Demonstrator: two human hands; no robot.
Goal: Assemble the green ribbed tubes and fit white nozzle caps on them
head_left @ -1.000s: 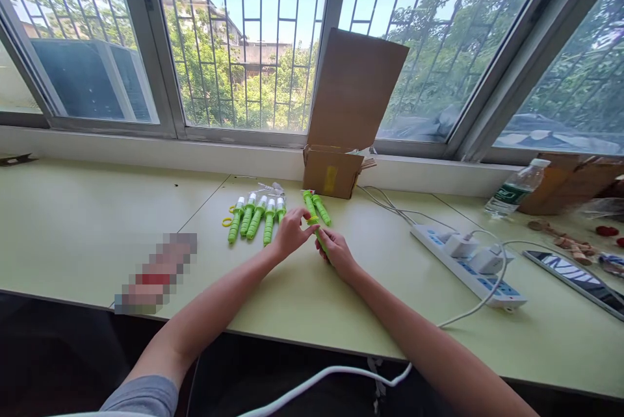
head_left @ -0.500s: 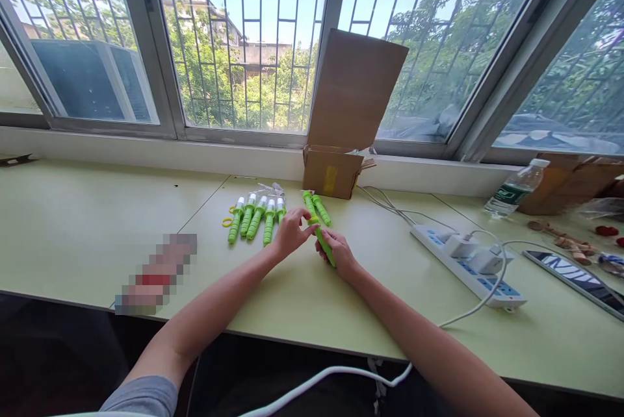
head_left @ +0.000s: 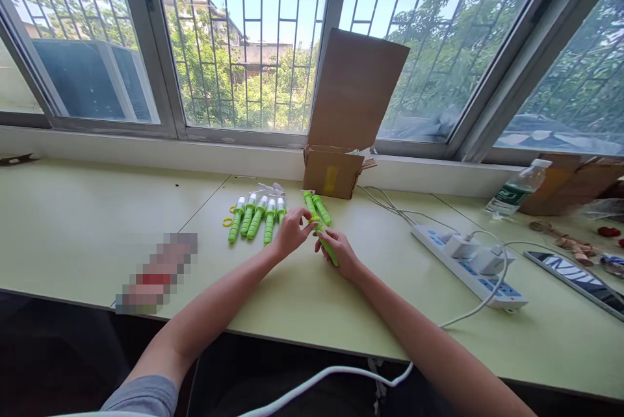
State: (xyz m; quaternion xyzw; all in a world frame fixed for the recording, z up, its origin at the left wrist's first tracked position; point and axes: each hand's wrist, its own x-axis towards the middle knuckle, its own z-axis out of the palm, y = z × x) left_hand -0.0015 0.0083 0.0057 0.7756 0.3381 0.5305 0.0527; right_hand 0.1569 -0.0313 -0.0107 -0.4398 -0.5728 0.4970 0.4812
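My right hand (head_left: pixel 338 252) is wrapped round a green ribbed plastic stick (head_left: pixel 328 249) that lies slanted just above the pale green table (head_left: pixel 88 222). My left hand (head_left: pixel 289 232) pinches the upper end of the same stick, where a small yellow part shows. Two more green sticks (head_left: pixel 316 206) lie just beyond my hands. To the left, a row of several green sticks with white caps (head_left: pixel 256 217) lies side by side, with a yellow ring (head_left: pixel 227 222) at its left end.
An open cardboard box (head_left: pixel 341 144) stands at the window sill behind the sticks. A white power strip (head_left: pixel 468 267) with plugs and cables lies to the right, then a dark flat device (head_left: pixel 575 277), a water bottle (head_left: pixel 515 188) and small wooden pieces. A white cable crosses the near table edge.
Both hands stay at the same spot. The stick in my right hand has turned slightly, so more of its lower green end shows beneath my fingers.
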